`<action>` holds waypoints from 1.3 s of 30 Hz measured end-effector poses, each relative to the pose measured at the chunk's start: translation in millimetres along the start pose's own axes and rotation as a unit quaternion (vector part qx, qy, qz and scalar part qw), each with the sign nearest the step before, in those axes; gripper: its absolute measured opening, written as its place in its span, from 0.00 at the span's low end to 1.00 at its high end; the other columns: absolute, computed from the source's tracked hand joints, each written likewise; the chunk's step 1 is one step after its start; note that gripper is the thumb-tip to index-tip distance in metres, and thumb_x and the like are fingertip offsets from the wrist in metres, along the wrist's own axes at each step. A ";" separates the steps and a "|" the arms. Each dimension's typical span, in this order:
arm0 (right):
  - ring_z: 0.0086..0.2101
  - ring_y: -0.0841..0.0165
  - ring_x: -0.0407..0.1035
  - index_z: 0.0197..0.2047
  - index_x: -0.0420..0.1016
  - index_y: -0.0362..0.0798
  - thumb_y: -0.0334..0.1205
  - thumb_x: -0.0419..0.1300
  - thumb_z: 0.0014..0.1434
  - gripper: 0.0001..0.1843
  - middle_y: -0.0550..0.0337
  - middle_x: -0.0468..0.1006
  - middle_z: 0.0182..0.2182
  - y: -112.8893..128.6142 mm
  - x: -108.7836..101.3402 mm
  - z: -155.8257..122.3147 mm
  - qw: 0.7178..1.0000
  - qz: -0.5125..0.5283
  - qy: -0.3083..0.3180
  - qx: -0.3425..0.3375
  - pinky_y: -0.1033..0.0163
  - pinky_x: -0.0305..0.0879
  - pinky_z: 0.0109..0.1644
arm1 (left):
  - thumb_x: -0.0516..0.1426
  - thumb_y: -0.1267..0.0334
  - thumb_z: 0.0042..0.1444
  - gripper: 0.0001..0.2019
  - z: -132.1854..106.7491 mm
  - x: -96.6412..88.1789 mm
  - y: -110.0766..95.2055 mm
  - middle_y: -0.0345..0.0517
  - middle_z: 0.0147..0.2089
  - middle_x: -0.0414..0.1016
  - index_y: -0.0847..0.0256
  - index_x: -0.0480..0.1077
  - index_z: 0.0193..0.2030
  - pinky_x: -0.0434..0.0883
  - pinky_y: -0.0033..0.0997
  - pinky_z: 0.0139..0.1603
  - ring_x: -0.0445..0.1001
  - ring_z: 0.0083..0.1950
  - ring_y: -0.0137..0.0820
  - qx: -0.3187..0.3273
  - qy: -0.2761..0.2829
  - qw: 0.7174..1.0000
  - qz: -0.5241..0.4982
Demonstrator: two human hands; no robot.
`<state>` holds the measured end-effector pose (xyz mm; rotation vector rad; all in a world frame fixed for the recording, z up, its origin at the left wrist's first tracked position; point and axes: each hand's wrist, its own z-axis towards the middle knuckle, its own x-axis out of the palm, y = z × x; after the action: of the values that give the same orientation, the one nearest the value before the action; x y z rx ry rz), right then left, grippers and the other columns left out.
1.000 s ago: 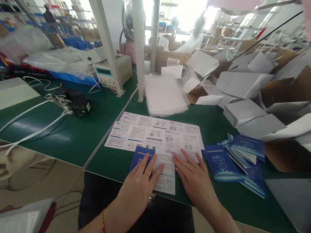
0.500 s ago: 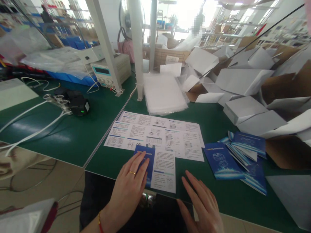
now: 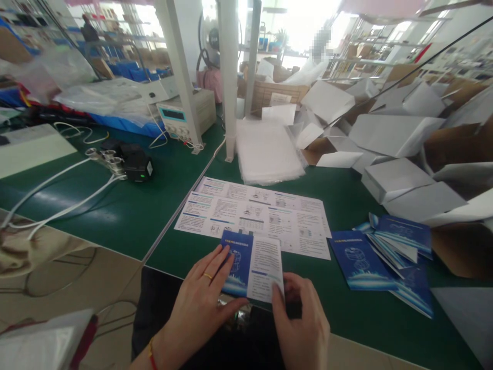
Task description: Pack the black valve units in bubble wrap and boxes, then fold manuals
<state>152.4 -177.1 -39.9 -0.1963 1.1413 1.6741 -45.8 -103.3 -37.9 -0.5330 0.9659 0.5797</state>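
A partly folded leaflet (image 3: pixel 265 262) lies at the table's front edge, its blue cover panel on the left and a white printed panel on the right. My left hand (image 3: pixel 202 295) rests on the blue panel, fingers stretched flat and thumb out to the side. At the right edge of the white panel, my right hand (image 3: pixel 302 318) pinches the paper, thumb on top and fingers curled beside or behind it. Beyond the leaflet, unfolded printed sheets (image 3: pixel 256 208) overlap flat on the green table (image 3: pixel 185 257).
Blue folded leaflets (image 3: pixel 358 259) lie in a loose pile on the right. Behind them are heaped white boxes (image 3: pixel 396 133). Clear plastic bags (image 3: pixel 269 151) lie at the back, near a metal post (image 3: pixel 228 103). Left are a bench power supply (image 3: pixel 188 115) and a black device (image 3: pixel 136 164) with cables.
My right hand has moved left from the bare table to the leaflet's right edge and gripped it. My left thumb has spread outward. The view has shifted slightly.
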 end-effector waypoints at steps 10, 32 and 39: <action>0.36 0.64 0.75 0.48 0.74 0.49 0.31 0.55 0.69 0.09 0.53 0.76 0.39 11.0 16.8 9.1 0.997 0.038 0.028 -0.061 0.63 0.76 0.38 | 0.55 0.59 0.72 0.16 4.5 -0.7 4.7 0.62 0.56 0.81 0.70 0.73 0.56 0.81 0.49 0.59 0.80 0.59 0.47 0.009 -0.052 0.998 -0.041; 0.56 0.51 0.68 0.66 0.66 0.42 0.28 0.52 0.66 0.26 0.40 0.73 0.58 18.0 37.8 7.0 0.985 -0.024 0.087 -0.144 0.44 0.71 0.55 | 0.53 0.71 0.67 0.06 6.2 5.0 -1.0 0.51 0.46 0.81 0.60 0.70 0.44 0.81 0.32 0.49 0.83 0.48 0.35 -0.145 -0.112 0.977 -0.113; 0.64 0.46 0.64 0.69 0.62 0.34 0.44 0.54 0.70 0.30 0.37 0.68 0.66 26.5 38.9 9.4 0.969 -0.047 0.158 -0.184 0.42 0.74 0.59 | 0.51 0.67 0.72 0.08 9.0 -1.2 2.0 0.47 0.41 0.79 0.61 0.72 0.46 0.77 0.31 0.46 0.80 0.42 0.34 -0.204 -0.144 0.963 -0.103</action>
<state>117.6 -144.3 -43.5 -0.7646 1.0200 1.8003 -42.3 -96.3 -33.0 -0.8786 0.5057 0.6511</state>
